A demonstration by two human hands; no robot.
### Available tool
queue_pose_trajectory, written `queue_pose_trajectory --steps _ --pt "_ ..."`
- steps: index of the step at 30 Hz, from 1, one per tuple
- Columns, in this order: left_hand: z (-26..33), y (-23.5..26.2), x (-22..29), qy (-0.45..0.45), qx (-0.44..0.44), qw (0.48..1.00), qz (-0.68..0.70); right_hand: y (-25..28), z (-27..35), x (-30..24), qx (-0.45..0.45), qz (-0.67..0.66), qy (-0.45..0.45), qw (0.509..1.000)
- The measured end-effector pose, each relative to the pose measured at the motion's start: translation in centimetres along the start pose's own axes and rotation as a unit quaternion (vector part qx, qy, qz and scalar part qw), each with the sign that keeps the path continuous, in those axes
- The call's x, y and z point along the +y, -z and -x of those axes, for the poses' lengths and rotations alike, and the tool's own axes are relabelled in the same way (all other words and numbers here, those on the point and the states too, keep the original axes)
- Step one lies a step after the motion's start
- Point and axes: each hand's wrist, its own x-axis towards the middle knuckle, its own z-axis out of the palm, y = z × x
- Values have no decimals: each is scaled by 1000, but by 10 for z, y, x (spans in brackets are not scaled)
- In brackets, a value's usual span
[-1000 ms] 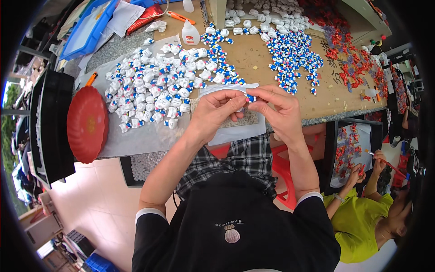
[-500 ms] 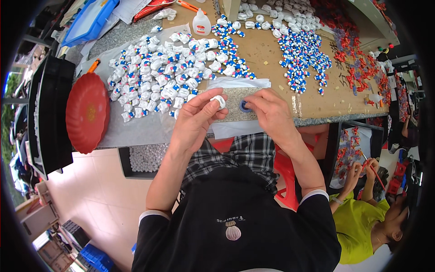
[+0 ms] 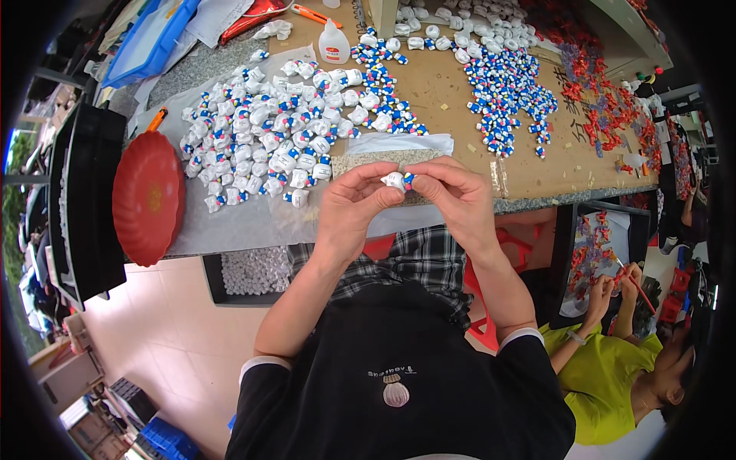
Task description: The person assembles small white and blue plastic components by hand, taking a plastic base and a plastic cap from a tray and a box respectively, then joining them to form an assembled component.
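Close together at the table's front edge, my two hands pinch small figurine parts. Between the fingertips of my left hand (image 3: 349, 207) is a rounded white head piece (image 3: 392, 180) with fine dark marks. My right hand (image 3: 462, 201) grips a small blue body piece (image 3: 409, 182) with a little colour on it. The two parts meet between my fingers. Just beyond my hands lies a speckled stone-like slab (image 3: 368, 162), partly covered by them. To the left spreads a pile of joined white-and-blue figurines (image 3: 268, 126) on a pale sheet (image 3: 207, 230).
Loose blue body pieces (image 3: 506, 92) lie on brown board at the right, white head pieces (image 3: 491, 31) behind them. A white squeeze bottle (image 3: 333, 44) stands at the back. A red scalloped dish (image 3: 149, 199) is far left. At right, a co-worker in yellow-green (image 3: 613, 376) handles red parts.
My right hand has moved left and my left hand slightly right, bringing the white head piece and the blue body piece together. Half a second ago the hands were apart.
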Motion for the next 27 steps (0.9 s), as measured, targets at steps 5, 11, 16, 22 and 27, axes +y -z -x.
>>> queue_pose_trajectory --steps 5,11,16,22,27 --pt "4 -6 1 -52 0 999 -18 -10 8 7 14 -6 24 1000" --pt "5 -10 3 -26 -4 999 -32 -8 13 10 11 14 69 997" --pt "-5 -3 41 -63 28 979 -193 -11 -4 4 -5 -15 17 1000" --pt "-31 87 116 -365 362 602 -611 47 -46 2 104 256 74 958" --pt "-37 125 134 -291 353 489 -743 88 -68 14 173 462 140 859"
